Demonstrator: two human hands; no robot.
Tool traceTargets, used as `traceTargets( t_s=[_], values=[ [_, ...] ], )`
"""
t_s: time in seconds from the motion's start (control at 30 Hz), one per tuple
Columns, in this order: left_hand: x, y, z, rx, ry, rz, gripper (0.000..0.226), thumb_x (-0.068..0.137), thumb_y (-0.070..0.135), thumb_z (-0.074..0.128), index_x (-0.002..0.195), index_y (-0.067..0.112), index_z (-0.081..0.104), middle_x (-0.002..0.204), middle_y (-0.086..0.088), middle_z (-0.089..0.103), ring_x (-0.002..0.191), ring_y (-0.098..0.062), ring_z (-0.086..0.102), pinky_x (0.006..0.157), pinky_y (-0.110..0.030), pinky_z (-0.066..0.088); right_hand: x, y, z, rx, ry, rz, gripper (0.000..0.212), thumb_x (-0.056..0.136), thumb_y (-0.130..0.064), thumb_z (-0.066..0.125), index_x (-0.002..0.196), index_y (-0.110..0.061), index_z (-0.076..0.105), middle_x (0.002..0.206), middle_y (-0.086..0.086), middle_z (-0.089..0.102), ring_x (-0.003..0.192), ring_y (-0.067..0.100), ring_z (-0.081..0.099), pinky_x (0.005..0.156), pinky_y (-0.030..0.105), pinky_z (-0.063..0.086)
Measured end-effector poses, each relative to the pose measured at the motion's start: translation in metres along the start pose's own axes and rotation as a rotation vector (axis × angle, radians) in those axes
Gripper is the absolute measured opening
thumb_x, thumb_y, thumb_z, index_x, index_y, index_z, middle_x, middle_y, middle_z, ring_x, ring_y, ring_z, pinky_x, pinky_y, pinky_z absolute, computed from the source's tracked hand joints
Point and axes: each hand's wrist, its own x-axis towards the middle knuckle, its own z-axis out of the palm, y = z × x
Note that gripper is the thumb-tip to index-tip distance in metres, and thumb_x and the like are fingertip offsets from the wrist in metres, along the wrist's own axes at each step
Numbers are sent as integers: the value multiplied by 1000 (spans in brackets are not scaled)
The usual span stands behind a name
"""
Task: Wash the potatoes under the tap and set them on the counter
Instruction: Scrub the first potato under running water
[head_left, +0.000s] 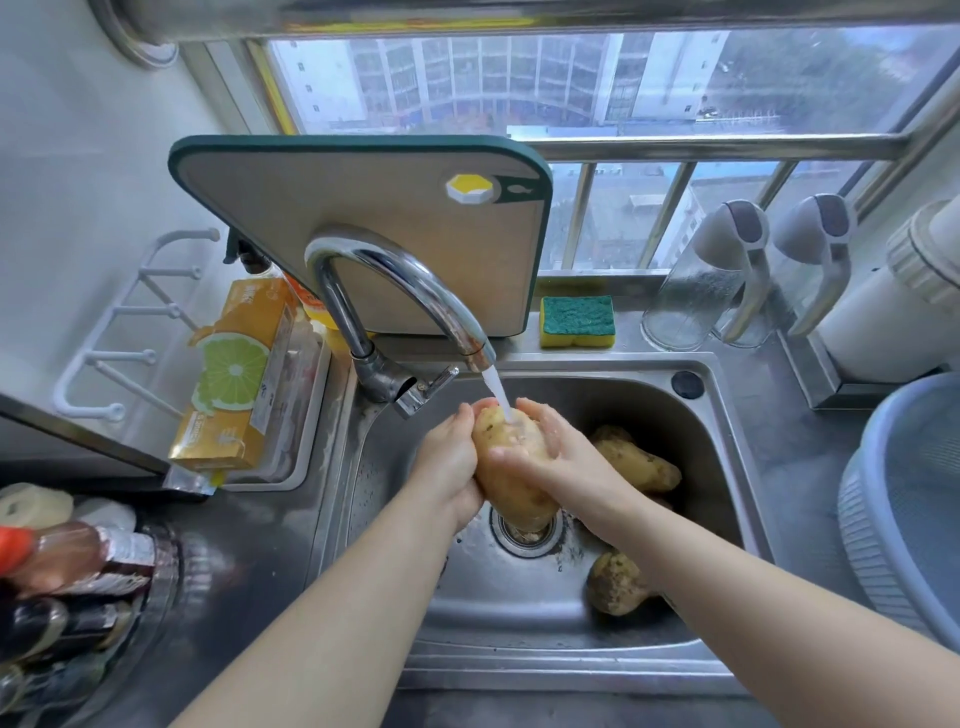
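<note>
A steel sink (483, 603) sits below a window. In the middle of the frame, water from the tap (395, 278) runs onto a big potato (511, 470). The left hand (449, 462) and right hand (553, 449) hold it, fingers wrapped round it. Two more potatoes (636, 462) lie in the sink at lower right.

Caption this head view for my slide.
Left hand and right hand hold a potato under the running tap, other potatoes in the sink.

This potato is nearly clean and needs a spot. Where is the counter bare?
The counter is bare left of the sink, between its rim and the bottles. A narrower strip lies right, between sink and blue basket. Crowded behind the tap: sponge, cutting board, glass dispensers.
</note>
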Motion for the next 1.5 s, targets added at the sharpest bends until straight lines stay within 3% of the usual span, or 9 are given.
traceTargets(
  t_s=[0.13,0.27,0.4,0.6,0.73,0.87,1.07,1.3,1.5],
  values=[
    [0,2,-1,-89,-50,-56,27,102,15,41,117,7,62,112,-16,64,89,-25,63,68,-37,53,-2,3,-1,118,8,103,81,60,-43,80,131,-23,47,118,3,61,102,18,66,81,38,59],
    [-5,3,-10,26,-90,105,32,101,11,40,129,13,54,126,-9,60,92,-15,61,71,-29,49,4,-5,7,558,-53,266,35,88,-44,60,111,-19,64,99,6,71,88,20,67,75,36,52],
    [-11,1,-23,161,-68,156,34,101,23,44,133,31,48,133,0,55,117,-23,55,89,-43,48,14,-8,18,688,-20,391,38,89,-50,54,109,-20,67,97,8,73,91,25,67,84,39,50],
    [-24,-3,-37,210,-143,100,38,100,33,44,138,33,43,133,-1,52,122,-25,50,82,-44,47,12,-13,20,796,4,332,39,95,-35,43,118,-11,63,114,16,66,104,31,61,87,41,47],
    [-31,-15,-38,238,-265,127,51,91,30,61,138,32,41,135,3,48,117,-22,54,72,-39,56,-5,-4,12,772,-15,338,47,92,-29,38,121,2,59,110,21,67,101,34,61,89,43,47],
    [-33,-34,-33,336,-239,220,69,84,25,70,143,26,35,135,2,46,117,-19,55,90,-43,54,-22,3,13,776,25,323,54,84,-28,45,125,5,56,121,26,64,109,35,62,87,42,52],
    [-27,-36,-19,255,-69,189,42,87,41,64,127,33,54,123,1,58,103,-23,62,74,-45,60,-21,5,23,757,192,282,41,96,-26,47,129,-2,53,125,24,62,117,38,59,100,52,47],
    [-17,-5,-28,113,-387,70,41,96,13,51,135,26,49,128,-7,60,107,-27,61,89,-52,50,0,-16,23,661,217,240,40,97,-27,45,130,-5,54,131,26,57,121,40,55,105,58,41],
    [-10,9,-18,108,-259,131,46,89,17,64,133,23,52,122,-5,62,95,-23,63,77,-48,57,13,-26,24,579,223,158,20,99,-21,41,104,-13,59,124,26,59,118,39,57,101,53,46]
  ],
)
